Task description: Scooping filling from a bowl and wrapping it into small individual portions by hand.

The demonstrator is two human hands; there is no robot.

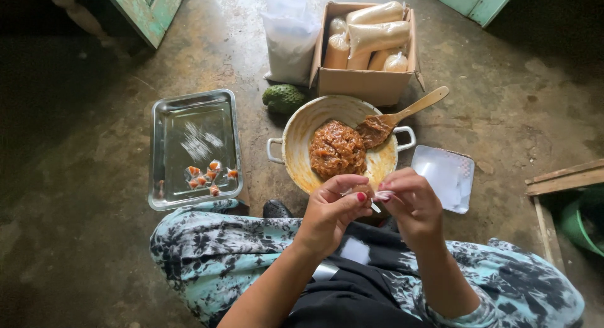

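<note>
One small brown sweet in clear plastic wrapper (363, 193) sits pinched between left hand (331, 210) and right hand (412, 202) — fingers closed on it. Roughly six wrapped pieces (207, 176) lie in the rectangular steel tray (165, 123); five long tan-filled clear bags (377, 35) fill the brown cardboard box (358, 86).

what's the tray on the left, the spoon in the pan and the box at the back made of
Tray: metal, probably steel; shiny and mirror-like with glare streaks.
Spoon: looks like wood; pale, matte, light tan.
Box: brown cardboard; dull, with folded flaps.

Head-worn view, steeply down, close over floor (94, 259)
</note>
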